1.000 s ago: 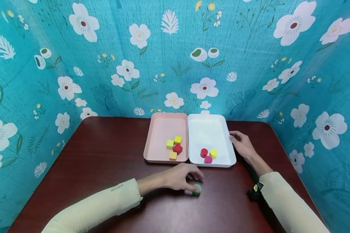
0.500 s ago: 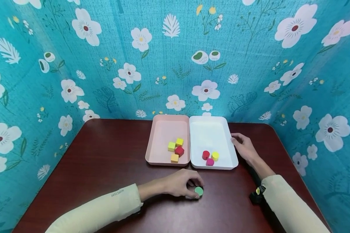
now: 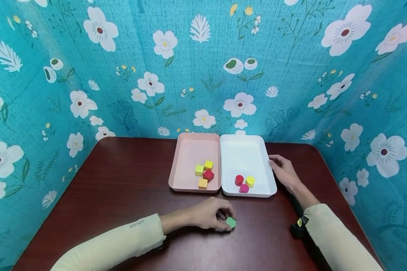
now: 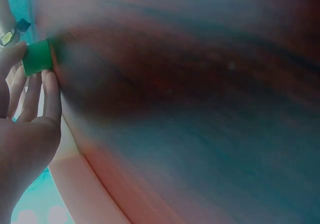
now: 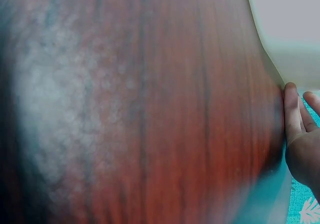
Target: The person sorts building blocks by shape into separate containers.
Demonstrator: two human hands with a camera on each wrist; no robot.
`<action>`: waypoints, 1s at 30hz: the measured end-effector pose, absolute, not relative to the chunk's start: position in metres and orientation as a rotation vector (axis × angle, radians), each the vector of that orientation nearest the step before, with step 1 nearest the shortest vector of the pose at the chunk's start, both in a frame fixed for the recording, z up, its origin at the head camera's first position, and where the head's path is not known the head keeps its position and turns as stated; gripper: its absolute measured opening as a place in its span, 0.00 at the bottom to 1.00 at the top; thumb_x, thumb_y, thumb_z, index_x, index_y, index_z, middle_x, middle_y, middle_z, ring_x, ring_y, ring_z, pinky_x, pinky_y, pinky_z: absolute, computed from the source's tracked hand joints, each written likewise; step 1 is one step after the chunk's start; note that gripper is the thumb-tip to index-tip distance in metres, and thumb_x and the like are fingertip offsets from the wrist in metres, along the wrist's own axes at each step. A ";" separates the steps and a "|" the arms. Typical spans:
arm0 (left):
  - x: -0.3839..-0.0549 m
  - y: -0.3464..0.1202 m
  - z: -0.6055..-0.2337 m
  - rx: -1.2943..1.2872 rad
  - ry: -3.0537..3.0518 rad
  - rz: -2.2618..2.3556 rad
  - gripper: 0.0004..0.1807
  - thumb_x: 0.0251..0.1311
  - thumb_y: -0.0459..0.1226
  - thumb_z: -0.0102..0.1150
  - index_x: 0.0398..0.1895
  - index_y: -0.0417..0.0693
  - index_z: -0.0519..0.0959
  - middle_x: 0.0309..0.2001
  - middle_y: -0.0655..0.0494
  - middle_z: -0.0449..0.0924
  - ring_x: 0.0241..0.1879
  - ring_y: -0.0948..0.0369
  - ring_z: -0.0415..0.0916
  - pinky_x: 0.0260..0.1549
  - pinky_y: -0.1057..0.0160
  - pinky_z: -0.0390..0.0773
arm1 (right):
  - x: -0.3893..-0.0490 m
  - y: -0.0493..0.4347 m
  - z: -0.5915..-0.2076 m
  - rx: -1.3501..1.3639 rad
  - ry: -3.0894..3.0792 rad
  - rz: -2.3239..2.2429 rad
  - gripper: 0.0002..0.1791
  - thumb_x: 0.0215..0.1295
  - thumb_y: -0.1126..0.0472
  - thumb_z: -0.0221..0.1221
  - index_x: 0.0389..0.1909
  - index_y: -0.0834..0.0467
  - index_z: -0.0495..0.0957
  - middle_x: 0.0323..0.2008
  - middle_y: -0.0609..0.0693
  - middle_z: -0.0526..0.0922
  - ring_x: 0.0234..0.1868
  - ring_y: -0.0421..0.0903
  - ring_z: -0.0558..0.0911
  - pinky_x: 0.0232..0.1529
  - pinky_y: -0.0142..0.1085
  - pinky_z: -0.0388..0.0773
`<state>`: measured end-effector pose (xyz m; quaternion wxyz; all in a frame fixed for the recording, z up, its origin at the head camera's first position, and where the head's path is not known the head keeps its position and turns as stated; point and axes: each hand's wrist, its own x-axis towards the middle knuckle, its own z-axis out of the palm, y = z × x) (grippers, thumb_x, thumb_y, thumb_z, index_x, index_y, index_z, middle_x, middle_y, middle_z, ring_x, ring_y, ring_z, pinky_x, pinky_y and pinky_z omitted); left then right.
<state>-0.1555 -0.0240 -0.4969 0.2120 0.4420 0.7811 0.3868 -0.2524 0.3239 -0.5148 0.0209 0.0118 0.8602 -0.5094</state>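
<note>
My left hand (image 3: pixel 210 215) pinches a green cylinder block (image 3: pixel 231 222) between thumb and fingers, low over the table in front of the trays. In the left wrist view the green cylinder block (image 4: pixel 38 57) sits between the thumb and fingertips. My right hand (image 3: pixel 285 172) is at the right side of the white tray (image 3: pixel 243 150), its fingertips right at the outer wall. The right wrist view has the fingers of that hand (image 5: pixel 302 134) fairly straight beside the tray's edge. In the white tray lie a red cylinder (image 3: pixel 239 180), a yellow cylinder (image 3: pixel 250 181) and a magenta block (image 3: pixel 244 188).
A pink tray (image 3: pixel 196 146) stands against the white tray's left side and holds several blocks, among them a red one (image 3: pixel 208 175) and an orange cube (image 3: pixel 202 183). The dark red wooden table (image 3: pixel 129 169) ends at a floral blue cloth (image 3: pixel 190 75).
The left fingers have closed around the green cylinder, whose round face now shows. The right hand stays beside the white tray. The head view has shifted slightly.
</note>
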 end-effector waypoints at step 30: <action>-0.168 -0.017 -0.474 1.259 2.135 1.110 0.13 0.64 0.37 0.76 0.49 0.49 0.83 0.41 0.67 0.83 0.42 0.73 0.83 0.48 0.73 0.83 | -0.253 0.322 -0.515 0.065 2.669 -1.562 0.27 0.87 0.51 0.47 0.75 0.63 0.68 0.66 0.65 0.76 0.58 0.57 0.77 0.46 0.27 0.77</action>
